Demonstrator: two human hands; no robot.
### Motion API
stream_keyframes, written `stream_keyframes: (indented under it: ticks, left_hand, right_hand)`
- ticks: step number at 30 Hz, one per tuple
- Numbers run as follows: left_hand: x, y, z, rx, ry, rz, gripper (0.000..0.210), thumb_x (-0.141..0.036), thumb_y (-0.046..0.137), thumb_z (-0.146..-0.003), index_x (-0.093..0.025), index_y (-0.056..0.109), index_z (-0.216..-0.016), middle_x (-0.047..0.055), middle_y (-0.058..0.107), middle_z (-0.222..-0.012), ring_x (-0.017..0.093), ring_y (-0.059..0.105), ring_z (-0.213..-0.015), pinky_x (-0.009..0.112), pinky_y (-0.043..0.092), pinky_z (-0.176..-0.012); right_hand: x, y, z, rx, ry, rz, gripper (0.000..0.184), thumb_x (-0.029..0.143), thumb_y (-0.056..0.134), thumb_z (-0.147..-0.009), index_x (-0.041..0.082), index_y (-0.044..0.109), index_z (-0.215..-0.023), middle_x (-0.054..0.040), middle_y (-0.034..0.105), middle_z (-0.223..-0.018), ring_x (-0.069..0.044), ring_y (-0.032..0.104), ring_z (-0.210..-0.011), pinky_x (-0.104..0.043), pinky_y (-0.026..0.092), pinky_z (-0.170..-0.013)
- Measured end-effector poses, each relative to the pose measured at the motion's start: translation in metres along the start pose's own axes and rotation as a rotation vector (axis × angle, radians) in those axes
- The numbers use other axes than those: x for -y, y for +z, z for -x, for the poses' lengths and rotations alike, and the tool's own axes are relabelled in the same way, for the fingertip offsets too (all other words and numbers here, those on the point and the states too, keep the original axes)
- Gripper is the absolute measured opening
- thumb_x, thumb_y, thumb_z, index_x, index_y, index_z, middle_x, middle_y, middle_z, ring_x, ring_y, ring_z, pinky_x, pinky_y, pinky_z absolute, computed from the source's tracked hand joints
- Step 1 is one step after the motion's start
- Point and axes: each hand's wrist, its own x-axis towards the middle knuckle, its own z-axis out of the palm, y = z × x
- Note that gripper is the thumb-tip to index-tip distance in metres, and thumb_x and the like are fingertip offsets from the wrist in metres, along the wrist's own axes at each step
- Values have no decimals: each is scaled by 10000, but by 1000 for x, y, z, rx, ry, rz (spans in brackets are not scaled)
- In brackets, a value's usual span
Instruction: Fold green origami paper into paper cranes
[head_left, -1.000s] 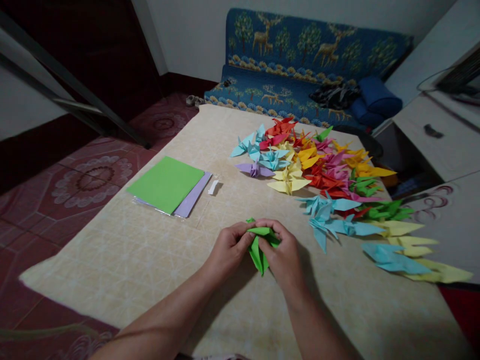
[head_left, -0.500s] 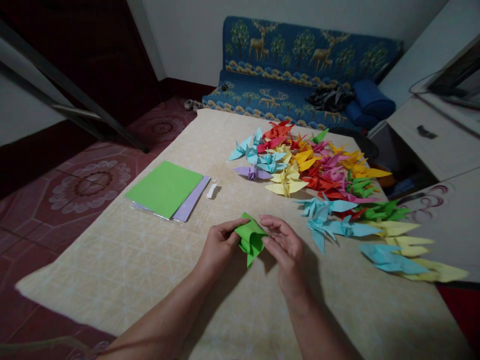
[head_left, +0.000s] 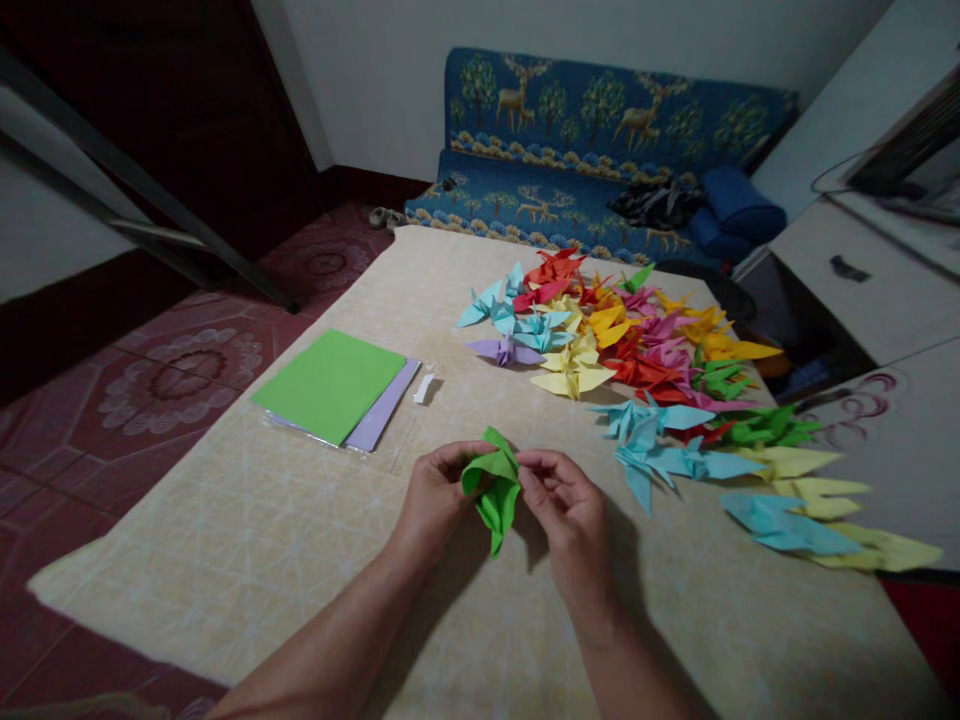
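A partly folded green origami paper (head_left: 501, 490) is held above the table between both hands, its layers standing apart and one point hanging down. My left hand (head_left: 439, 495) is closed on its left side, thumb and fingers pinching it. At its right edge my right hand (head_left: 566, 500) pinches the paper between thumb and forefinger, the other fingers curled. Left of the hands lies a stack of square paper, a green sheet (head_left: 334, 385) over a purple sheet (head_left: 382, 405). To the right spread many folded paper cranes, such as a light blue crane (head_left: 637, 440).
A patterned cream cloth covers the table (head_left: 225, 560). A small white scrap (head_left: 424, 388) lies beside the paper stack. Behind the table stands a blue sofa (head_left: 540, 180) with a deer print. A white cabinet (head_left: 885, 290) is at the right, a metal ladder (head_left: 172, 220) at the left.
The green paper has been turned and its upper flap now opens toward the left. My right fingers have closed in on its right edge. The view has tilted slightly.
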Motion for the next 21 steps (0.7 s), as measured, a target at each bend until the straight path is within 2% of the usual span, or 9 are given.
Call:
stream_keyframes:
  ticks: [6, 14, 21]
  left_hand:
    - [-4, 5, 1, -4, -1, -10, 276, -125, 855, -491, -131, 677, -702, 13, 697, -640, 113, 602, -558, 201, 470, -534]
    - [7, 4, -3, -23, 46, -53, 224, -82, 798, -543, -136, 628, -680, 5, 668, -640, 110, 591, -575, 197, 451, -540]
    - [11, 3, -5, -18, 69, -89, 216, 4, 677, -528, -148, 579, -646, -31, 628, -609, 95, 559, -551, 180, 407, -516]
  right_hand:
    - [-4, 0, 0, 34, 4, 28, 199, 369, 684, -799, 213, 670, -923, -25, 689, -807, -159, 616, -701, -239, 479, -618]
    - [-4, 3, -1, 27, -3, 29, 208, 375, 696, -794, 211, 663, -917, -34, 681, -834, -172, 631, -726, -248, 502, -629]
    - [-10, 9, -2, -12, -186, 86, 112, 296, 697, -804, 221, 662, -879, -23, 606, -884, -167, 615, -797, -246, 498, -668]
